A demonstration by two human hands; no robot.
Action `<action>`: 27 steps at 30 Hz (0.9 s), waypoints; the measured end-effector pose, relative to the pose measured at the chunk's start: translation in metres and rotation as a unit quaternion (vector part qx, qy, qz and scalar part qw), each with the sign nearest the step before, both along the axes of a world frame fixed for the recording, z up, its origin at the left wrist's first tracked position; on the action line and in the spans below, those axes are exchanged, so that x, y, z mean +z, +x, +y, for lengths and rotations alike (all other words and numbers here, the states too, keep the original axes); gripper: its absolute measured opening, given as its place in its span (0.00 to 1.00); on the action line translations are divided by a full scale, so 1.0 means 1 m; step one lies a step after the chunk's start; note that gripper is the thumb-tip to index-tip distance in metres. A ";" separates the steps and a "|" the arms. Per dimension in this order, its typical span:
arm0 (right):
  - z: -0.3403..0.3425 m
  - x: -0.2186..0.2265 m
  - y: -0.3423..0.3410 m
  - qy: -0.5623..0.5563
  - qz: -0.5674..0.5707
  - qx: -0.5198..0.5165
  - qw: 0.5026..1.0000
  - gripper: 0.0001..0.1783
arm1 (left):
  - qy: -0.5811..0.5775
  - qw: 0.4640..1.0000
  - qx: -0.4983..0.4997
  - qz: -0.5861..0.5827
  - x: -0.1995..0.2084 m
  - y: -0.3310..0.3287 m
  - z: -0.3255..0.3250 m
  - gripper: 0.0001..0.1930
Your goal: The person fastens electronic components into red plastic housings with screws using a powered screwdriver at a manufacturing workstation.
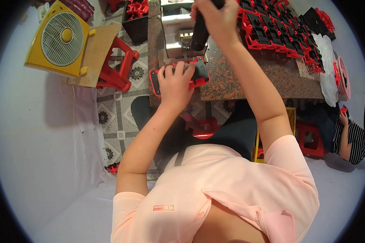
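Observation:
My left hand (176, 83) is closed over a red-and-black plastic part (199, 72) at the table's near edge. The part is flat and rectangular, with a red rim around black panels, and my fingers hide its middle. Above and to the right, my right hand (220, 20) grips a thick black electric screwdriver (200, 34). Its lower end points down toward a small metal-fronted device (185, 37), just beyond the plastic part. The bit cannot be made out clearly.
Rows of similar red-and-black parts (267, 30) cover the speckled stone table (225, 87) at the right. A plastic bag (326, 67) and pink basket (343, 77) are farther right, near another person (348, 139). A yellow fan (61, 38) stands left beside a red stool (117, 67).

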State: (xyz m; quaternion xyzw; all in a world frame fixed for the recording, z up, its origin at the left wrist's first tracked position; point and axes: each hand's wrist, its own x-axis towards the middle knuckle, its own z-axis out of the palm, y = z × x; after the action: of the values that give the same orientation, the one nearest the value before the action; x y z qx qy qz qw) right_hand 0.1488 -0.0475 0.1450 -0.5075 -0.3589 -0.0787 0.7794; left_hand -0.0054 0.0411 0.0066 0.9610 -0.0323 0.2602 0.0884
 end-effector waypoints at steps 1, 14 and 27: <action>-0.011 0.008 -0.014 -0.003 0.017 -0.016 1.000 0.12 | 0.013 1.000 0.003 0.005 0.002 0.001 0.000 0.35; -0.049 -0.029 -0.036 0.069 -0.200 0.043 0.976 0.13 | 0.012 1.000 0.017 0.010 -0.006 0.001 0.000 0.35; -0.040 -0.030 -0.061 -0.076 -0.106 -0.072 0.989 0.16 | 0.027 0.998 0.022 0.049 0.002 0.004 -0.005 0.38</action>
State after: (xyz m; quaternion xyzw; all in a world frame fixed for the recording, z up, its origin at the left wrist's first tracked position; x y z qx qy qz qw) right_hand 0.0881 -0.0878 0.1153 -0.5790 -0.4068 -0.1604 0.6882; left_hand -0.0018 0.0364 0.0081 0.9751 -0.0136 0.2137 0.0584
